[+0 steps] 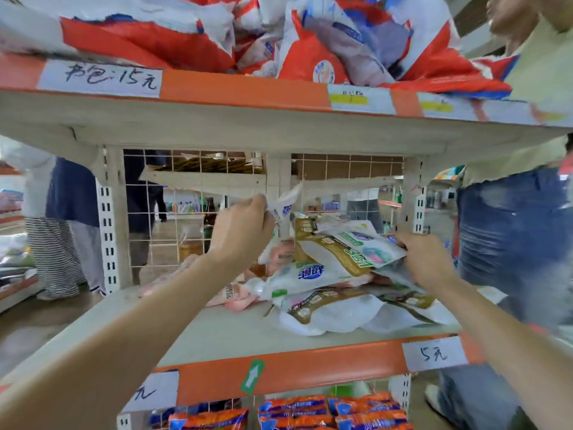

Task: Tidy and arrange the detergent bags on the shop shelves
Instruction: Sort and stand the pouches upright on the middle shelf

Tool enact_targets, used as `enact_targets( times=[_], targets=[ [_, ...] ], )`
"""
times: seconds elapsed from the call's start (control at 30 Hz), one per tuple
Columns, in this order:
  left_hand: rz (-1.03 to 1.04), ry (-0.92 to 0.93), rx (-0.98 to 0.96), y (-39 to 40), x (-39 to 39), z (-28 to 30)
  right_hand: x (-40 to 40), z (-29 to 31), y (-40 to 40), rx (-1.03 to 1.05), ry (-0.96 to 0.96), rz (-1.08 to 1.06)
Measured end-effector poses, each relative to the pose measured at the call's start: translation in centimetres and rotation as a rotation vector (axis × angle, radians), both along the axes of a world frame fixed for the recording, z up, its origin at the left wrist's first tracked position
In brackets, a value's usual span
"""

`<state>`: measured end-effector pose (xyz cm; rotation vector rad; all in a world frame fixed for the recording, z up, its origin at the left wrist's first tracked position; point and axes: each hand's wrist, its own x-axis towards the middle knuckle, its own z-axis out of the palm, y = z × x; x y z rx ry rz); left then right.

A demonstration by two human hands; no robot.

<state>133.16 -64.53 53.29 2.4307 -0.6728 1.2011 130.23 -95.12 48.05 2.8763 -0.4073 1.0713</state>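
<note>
A loose heap of white, gold and pink detergent bags lies on the middle shelf. My left hand pinches the top edge of a white bag and holds it raised above the heap. My right hand grips the right end of a white and green bag that lies tilted on top of the heap. Both arms reach in from the front edge of the shelf.
Red and white bags are piled on the upper shelf just overhead. Orange packets fill the shelf below. A wire mesh back panel closes the shelf. One person stands close at the right; others stand behind the rack at the left.
</note>
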Motion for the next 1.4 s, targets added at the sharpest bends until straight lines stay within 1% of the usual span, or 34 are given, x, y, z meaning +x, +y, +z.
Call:
enact_targets(
  times=[0.1,0.17,0.2,0.23,0.27,0.3,0.33,0.37,0.4,0.47,0.53,0.6,0.63,0.7,0.73,0.77,0.8,0.83,0.9,0.97,1.0,1.07,1.13,1.23,1.3,1.4],
  targets=[
    [-0.117,-0.074,0.093,-5.8,-0.8,1.0,-0.5,-0.2,-1.8,0.056,0.038,0.037],
    [-0.162,-0.095,0.269,-9.4,-1.3,0.8,-1.2,-0.2,-3.5,0.165,0.064,0.127],
    [-0.198,-0.08,0.381,-11.0,-1.4,0.3,-1.6,-0.1,-4.3,0.276,0.052,0.185],
    [-0.252,-0.043,0.484,-12.4,-1.5,-0.3,-2.2,0.2,-4.9,0.474,-0.001,0.267],
    [-0.317,0.005,0.571,-13.4,-1.5,-1.1,-2.9,0.5,-5.1,0.724,-0.102,0.371],
    [-0.381,0.048,0.627,-14.2,-1.4,-1.9,-3.6,0.7,-5.1,0.917,-0.224,0.425],
    [-0.431,0.073,0.658,-14.8,-1.3,-2.6,-4.2,0.9,-4.7,0.998,-0.316,0.431],
    [-0.468,0.083,0.672,-15.3,-1.1,-2.9,-4.6,1.1,-4.1,0.962,-0.336,0.399],
    [-0.495,0.085,0.668,-15.7,-1.1,-3.1,-4.8,1.2,-3.4,0.855,-0.299,0.398],
    [-0.533,0.1,0.633,-16.4,-1.0,-2.8,-4.5,0.8,-1.9,0.658,-0.071,0.432],
    [-0.557,0.128,0.598,-16.5,-0.9,-2.4,-3.6,0.4,-0.9,0.576,0.173,0.412],
    [-0.578,0.128,0.528,-15.6,-0.6,-2.2,-2.4,0.1,-0.1,0.5,0.284,0.36],
    [-0.6,0.12,0.449,-14.7,-0.5,-2.3,-1.9,0.0,0.0,0.446,0.322,0.332],
    [-0.642,0.094,0.21,-12.6,0.3,-2.2,-1.3,0.0,0.0,0.366,0.392,0.296],
    [-0.623,0.096,0.099,-11.4,0.8,-2.1,-0.9,0.1,-0.2,0.358,0.419,0.294],
    [-0.578,0.111,0.03,-10.2,1.3,-2.1,-0.5,0.3,-0.5,0.369,0.447,0.295],
    [-0.521,0.136,0.01,-9.1,1.8,-2.1,-0.2,0.8,-0.7,0.373,0.467,0.305],
    [-0.475,0.163,0.019,-8.3,2.3,-2.2,0.0,1.3,-0.8,0.377,0.458,0.309],
    [-0.425,0.201,0.05,-7.0,2.7,-2.3,0.0,2.5,-0.9,0.43,0.365,0.34],
    [-0.414,0.225,0.052,-6.2,2.6,-2.4,-0.1,3.1,-1.0,0.483,0.277,0.385],
    [-0.414,0.235,0.056,-5.9,2.6,-2.4,-0.2,3.4,-0.9,0.473,0.256,0.388],
    [-0.412,0.247,0.075,-5.5,2.5,-2.5,-0.3,3.7,-0.5,0.414,0.244,0.373],
    [-0.41,0.262,0.084,-4.9,2.7,-2.8,-0.4,4.2,0.6,0.311,0.224,0.37],
    [-0.368,0.273,0.096,-3.5,3.5,-3.2,-0.3,4.9,2.9,0.247,0.195,0.435],
    [-0.312,0.288,0.105,-2.1,4.0,-3.4,0.1,5.2,4.2,0.206,0.221,0.465],
    [-0.246,0.338,0.118,-0.1,4.4,-3.6,0.7,5.5,5.2,0.128,0.255,0.433]
  ],
)
